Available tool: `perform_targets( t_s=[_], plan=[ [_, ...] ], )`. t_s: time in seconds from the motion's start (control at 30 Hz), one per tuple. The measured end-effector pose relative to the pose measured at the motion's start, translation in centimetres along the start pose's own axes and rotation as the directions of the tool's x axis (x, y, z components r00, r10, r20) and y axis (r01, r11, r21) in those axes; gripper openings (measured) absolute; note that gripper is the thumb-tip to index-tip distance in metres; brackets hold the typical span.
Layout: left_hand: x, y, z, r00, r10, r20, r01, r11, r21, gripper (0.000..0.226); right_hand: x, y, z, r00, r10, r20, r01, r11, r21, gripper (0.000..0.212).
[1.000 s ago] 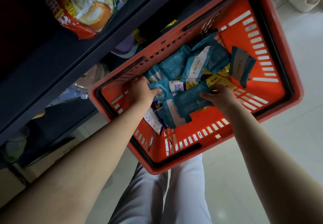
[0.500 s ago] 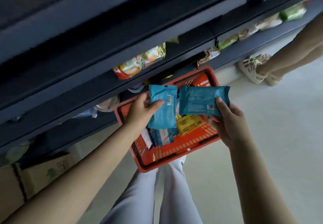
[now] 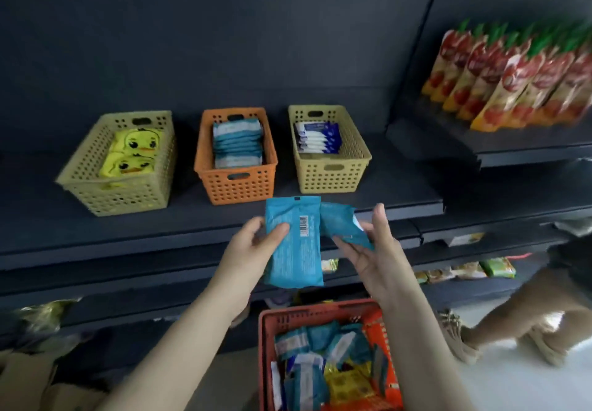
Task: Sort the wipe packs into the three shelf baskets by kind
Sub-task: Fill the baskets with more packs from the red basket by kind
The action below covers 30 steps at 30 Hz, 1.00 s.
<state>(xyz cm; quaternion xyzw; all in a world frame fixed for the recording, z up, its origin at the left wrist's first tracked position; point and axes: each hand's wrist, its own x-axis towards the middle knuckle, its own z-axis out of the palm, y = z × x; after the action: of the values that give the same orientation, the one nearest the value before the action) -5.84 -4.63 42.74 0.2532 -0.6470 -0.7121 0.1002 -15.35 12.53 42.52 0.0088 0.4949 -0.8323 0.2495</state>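
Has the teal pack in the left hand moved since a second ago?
Yes. The teal pack rose out of the red shopping basket up to the shelf.

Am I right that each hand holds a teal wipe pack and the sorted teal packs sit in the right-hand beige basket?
Not quite: the head view shows the sorted teal packs in the orange middle basket; the right-hand beige basket holds white-and-blue packs. The left hand does hold the left teal pack, the right hand the right teal pack.

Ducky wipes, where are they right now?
In the head view, the yellow duck packs lie inside the tan basket farthest left on the dark shelf, just left of the orange basket.
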Motion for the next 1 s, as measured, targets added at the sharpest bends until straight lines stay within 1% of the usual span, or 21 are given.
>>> perform_targets(
  t_s=[0.03, 0.1, 0.13, 0.17, 0.23, 0.37, 0.47, 0.57, 0.77, 0.87, 0.93, 1.0],
  plan=[
    [0.0, 0.9, -1.6, 0.999, 0.012, -0.03, -0.013, 1.0, -0.006, 0.016, 0.3, 0.0, 1.6, 1.0, -0.021, 0.005, 0.021, 0.999, -0.031, 0.06],
    [0.1, 2.5, -5.0, 0.996, 0.03, -0.078, -0.032, 0.999, -0.031, 0.016, 0.9, 0.4, 4.9, 0.997, -0.08, 0.0, 0.08, 0.989, -0.128, 0.029],
    [0.1, 3.2, -6.8, 0.995, 0.034, -0.09, -0.038, 0.998, -0.043, 0.017, 1.1, 0.8, 6.6, 0.992, -0.125, 0.008, 0.124, 0.973, -0.195, 0.018],
    [0.2, 3.8, -8.6, 0.995, 0.039, -0.096, -0.044, 0.998, -0.05, 0.018, 1.3, 1.4, 8.4, 0.985, -0.172, 0.031, 0.174, 0.952, -0.252, 0.017],
    [0.4, 5.0, -12.2, 0.995, 0.036, -0.097, -0.042, 0.998, -0.055, 0.02, 1.4, 2.6, 11.9, 0.967, -0.241, 0.084, 0.256, 0.919, -0.299, 0.018],
    [1.0, 6.5, -19.4, 0.995, 0.039, -0.096, -0.043, 0.998, -0.037, 0.025, 2.2, 5.8, 18.1, 0.94, -0.317, 0.129, 0.341, 0.896, -0.284, 0.024],
    [1.6, 7.2, -23.9, 0.995, 0.05, -0.087, -0.053, 0.998, -0.041, 0.025, 2.6, 8.2, 21.9, 0.934, -0.342, 0.102, 0.356, 0.887, -0.293, 0.032],
    [2.4, 7.7, -26.9, 0.996, 0.05, -0.073, -0.054, 0.998, -0.044, 0.025, 2.5, 9.7, 24.7, 0.942, -0.334, 0.029, 0.33, 0.91, -0.252, 0.03],
    [5.2, 8.2, -29.8, 0.999, -0.007, -0.047, 0.001, 0.993, -0.116, 0.023, 3.7, 10.3, 27.3, 0.967, -0.249, -0.046, 0.243, 0.964, -0.112, 0.039],
    [7.3, 8.3, -29.9, 0.999, -0.018, -0.051, 0.01, 0.987, -0.159, 0.021, 5.3, 9.5, 27.7, 0.968, -0.236, -0.084, 0.236, 0.972, -0.017, 0.031],
    [9.0, 8.5, -29.5, 0.999, -0.028, -0.047, 0.02, 0.986, -0.163, 0.019, 6.9, 8.7, 27.6, 0.966, -0.241, -0.094, 0.239, 0.971, -0.028, 0.024],
    [11.1, 8.7, -28.9, 0.998, -0.021, -0.055, 0.012, 0.988, -0.153, 0.015, 9.2, 7.8, 27.0, 0.963, -0.247, -0.106, 0.24, 0.968, -0.081, 0.021]
  ],
)
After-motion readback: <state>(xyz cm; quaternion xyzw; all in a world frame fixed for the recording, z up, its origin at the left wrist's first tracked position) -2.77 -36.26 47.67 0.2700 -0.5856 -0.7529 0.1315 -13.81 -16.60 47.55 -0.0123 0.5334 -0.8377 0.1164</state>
